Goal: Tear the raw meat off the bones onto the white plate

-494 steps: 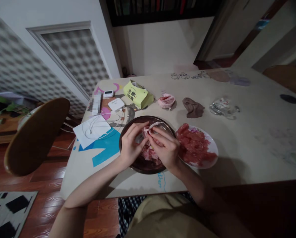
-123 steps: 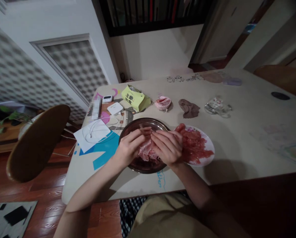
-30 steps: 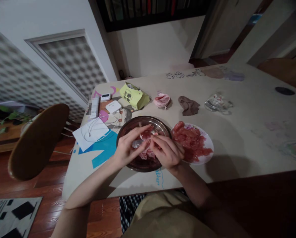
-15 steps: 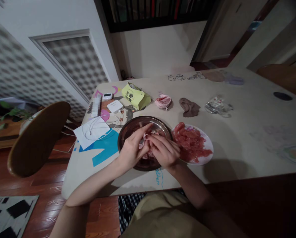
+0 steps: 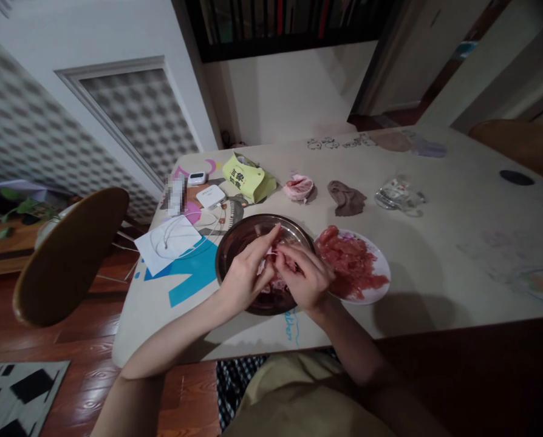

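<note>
A metal bowl [image 5: 232,233] with pieces of pinkish meat in it stands near the table's front edge. Over it, my left hand [image 5: 248,270] and my right hand [image 5: 304,276] meet, fingers pinched on a small pale piece [image 5: 272,250], which looks stretched between them. Its exact shape is too small to tell. Just right of the bowl, a white plate [image 5: 381,267] carries a heap of red meat strips [image 5: 348,264]; my right hand overlaps its left side.
Behind the bowl on the table [image 5: 417,243] are a yellow-green packet [image 5: 248,177], a pink bundle [image 5: 299,187], a brown cloth [image 5: 347,198] and a clear plastic item [image 5: 399,195]. White devices, a cable and paper [image 5: 167,243] lie left. A chair [image 5: 71,258] stands at left.
My right hand has shifted slightly right, away from my left fingers, and the pale piece now spans the small gap. My left hand has hardly moved.
</note>
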### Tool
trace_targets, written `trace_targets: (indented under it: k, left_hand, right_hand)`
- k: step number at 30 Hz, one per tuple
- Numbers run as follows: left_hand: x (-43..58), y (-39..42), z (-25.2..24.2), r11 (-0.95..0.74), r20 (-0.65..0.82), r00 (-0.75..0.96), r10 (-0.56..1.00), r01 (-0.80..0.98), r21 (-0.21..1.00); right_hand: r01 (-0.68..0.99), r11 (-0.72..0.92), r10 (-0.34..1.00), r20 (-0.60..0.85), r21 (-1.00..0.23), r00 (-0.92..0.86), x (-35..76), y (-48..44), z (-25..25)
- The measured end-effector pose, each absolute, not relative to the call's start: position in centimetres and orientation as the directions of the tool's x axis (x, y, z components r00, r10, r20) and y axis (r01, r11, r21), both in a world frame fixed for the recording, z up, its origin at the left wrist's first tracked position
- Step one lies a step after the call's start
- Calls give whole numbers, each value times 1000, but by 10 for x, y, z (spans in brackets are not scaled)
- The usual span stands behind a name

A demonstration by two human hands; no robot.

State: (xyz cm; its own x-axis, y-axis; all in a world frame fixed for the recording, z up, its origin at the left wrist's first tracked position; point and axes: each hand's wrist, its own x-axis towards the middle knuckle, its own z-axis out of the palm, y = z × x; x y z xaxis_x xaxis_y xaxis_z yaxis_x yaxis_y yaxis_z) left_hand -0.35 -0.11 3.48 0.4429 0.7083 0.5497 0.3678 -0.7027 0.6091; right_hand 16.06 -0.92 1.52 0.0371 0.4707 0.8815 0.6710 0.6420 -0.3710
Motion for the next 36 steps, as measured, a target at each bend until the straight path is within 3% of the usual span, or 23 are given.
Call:
trace_targets:
  k: [2, 4, 9, 15, 23, 30, 36]
  left_hand:
    - [-2, -1, 34, -690, 548, 425, 720, 357, 629]
    - [-1, -1, 35, -661, 531, 401, 747, 362, 657]
    - [-2, 0, 42, -616, 493, 374, 786, 398, 680]
    - [-7, 2, 41, -653, 583, 312, 750, 487, 580]
    - [-3, 3, 32, -680, 591, 344, 729, 454, 575]
    - [-3, 3, 33, -665, 616, 317, 722, 565, 489]
    - [-4, 1, 44, -547, 477, 269, 837, 446, 709]
  right_hand:
    - [636, 619, 522, 847, -460, 104, 158, -10, 17]
    - [622, 624, 538, 837, -472, 96, 157, -9, 17]
    - [668, 651, 476, 879, -360, 10, 162, -6, 12]
    - [732, 637, 380, 924, -240, -28, 165, -4, 9]
    - [729, 660, 343, 936, -182, -77, 164, 0, 0]
    - [725, 666, 339, 937, -176, -84, 164, -1, 2]
    - [703, 700, 340, 924, -126, -173, 166, -2, 2]
